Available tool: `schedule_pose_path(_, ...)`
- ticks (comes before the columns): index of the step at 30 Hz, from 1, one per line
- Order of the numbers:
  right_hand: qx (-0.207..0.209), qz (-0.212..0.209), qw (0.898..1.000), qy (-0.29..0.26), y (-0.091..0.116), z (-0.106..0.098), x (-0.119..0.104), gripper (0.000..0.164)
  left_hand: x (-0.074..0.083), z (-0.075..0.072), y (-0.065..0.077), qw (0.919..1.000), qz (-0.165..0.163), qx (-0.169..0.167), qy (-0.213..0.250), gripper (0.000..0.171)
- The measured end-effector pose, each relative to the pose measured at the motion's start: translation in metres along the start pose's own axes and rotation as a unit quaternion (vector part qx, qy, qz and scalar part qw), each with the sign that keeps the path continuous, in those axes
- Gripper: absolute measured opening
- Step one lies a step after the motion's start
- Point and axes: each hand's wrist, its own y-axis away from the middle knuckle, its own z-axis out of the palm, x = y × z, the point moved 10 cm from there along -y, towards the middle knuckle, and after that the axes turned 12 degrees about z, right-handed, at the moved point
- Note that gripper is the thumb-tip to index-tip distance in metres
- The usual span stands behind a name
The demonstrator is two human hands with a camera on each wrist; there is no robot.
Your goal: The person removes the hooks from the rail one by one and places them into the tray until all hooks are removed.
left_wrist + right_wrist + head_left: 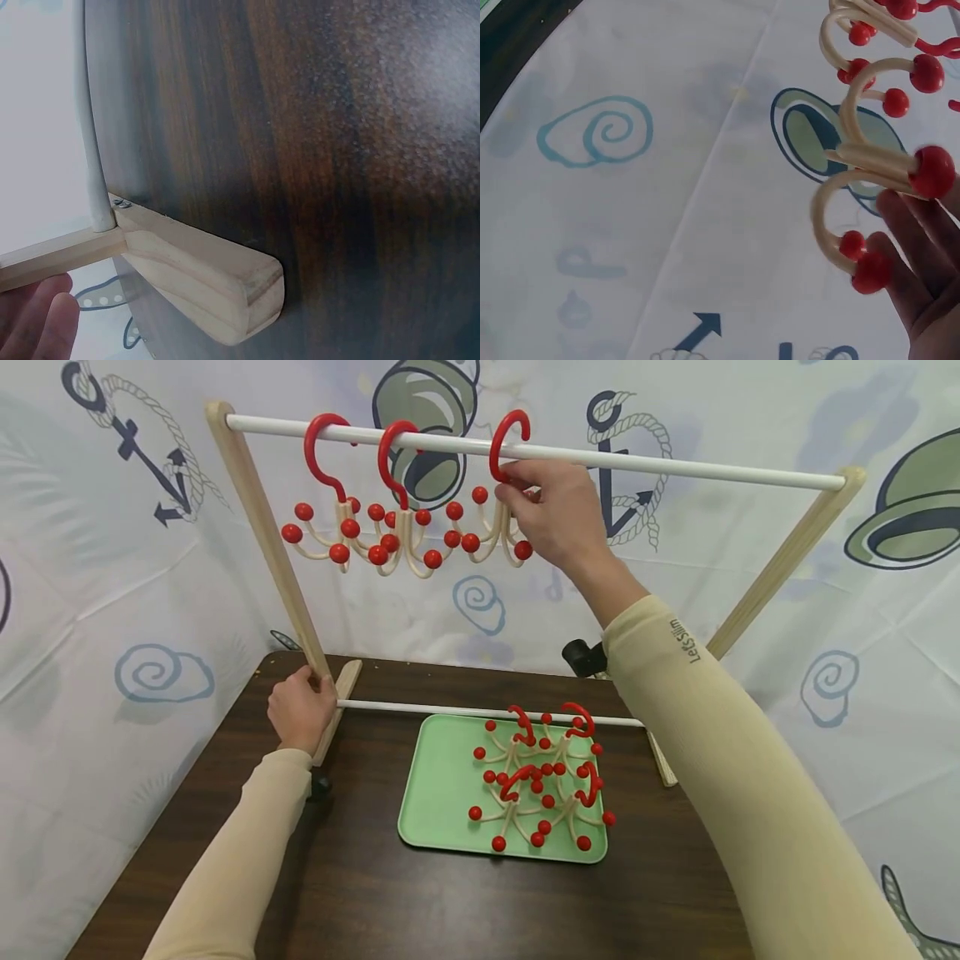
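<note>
My right hand [558, 514] pinches a hanger at the base of its red hook [495, 443], which curves over the white top rod [675, 466]. That hanger's cream curved arms [866, 157] end in red balls and fan out below my fingers in the right wrist view. Two matching hangers, one farther left [313, 456] and one nearer [405, 531], hang from the same rod to its left. Low on the rack, my left hand [302, 708] grips the wooden left post [273, 547] just above its foot [195, 266].
A green tray [442, 785] on the dark wood table [360, 877] carries several more such hangers on its right side. The thin white lower rod [397, 706] runs behind the tray. At the right stands the other wooden post [787, 556], before a patterned cloth backdrop [165, 602].
</note>
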Motion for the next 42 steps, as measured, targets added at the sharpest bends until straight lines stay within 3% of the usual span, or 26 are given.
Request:
schedule_pose_path(5,0.019,-0.006,0.999,0.034,0.006,-0.018,0.004,0.033,0.002,0.001,0.000,1.0000,0.001,0.000,-0.001,0.028)
schedule_pose_path(12,0.039,-0.019,0.999,0.021,0.018,-0.037,0.008,0.033,0.004,-0.002,0.001,1.0000,0.000,0.000,-0.003,0.029)
schedule_pose_path(15,0.032,-0.028,0.999,0.009,0.027,-0.038,0.012,0.032,0.005,-0.001,0.002,1.0000,0.000,0.000,0.000,0.028)
schedule_pose_path(17,0.003,-0.042,0.999,-0.002,0.034,-0.032,0.014,0.031,0.005,-0.001,0.002,1.0000,0.000,0.003,0.002,0.028)
schedule_pose_path(21,-0.122,-0.064,0.990,-0.008,0.052,0.002,0.023,0.025,0.005,0.000,0.000,1.0000,0.001,0.002,0.004,0.028)
schedule_pose_path(24,-0.226,-0.076,0.971,0.011,0.072,0.041,0.031,0.019,0.005,0.001,-0.001,1.0000,0.000,-0.003,0.005,0.029)
schedule_pose_path(27,-0.291,-0.086,0.952,0.024,0.092,0.080,0.039,0.016,0.003,0.002,-0.001,1.0000,-0.004,-0.004,0.004,0.029)
schedule_pose_path(30,-0.325,-0.084,0.942,0.016,0.108,0.114,0.047,0.015,0.001,0.002,0.000,1.0000,-0.004,-0.002,0.000,0.028)
schedule_pose_path(36,-0.363,-0.038,0.931,0.009,0.131,0.176,0.066,0.017,0.000,0.004,-0.001,1.0000,-0.005,-0.006,0.001,0.030)
schedule_pose_path(42,-0.371,-0.015,0.928,0.020,0.143,0.216,0.080,0.020,0.000,0.004,-0.001,0.9999,-0.011,-0.008,0.002,0.030)
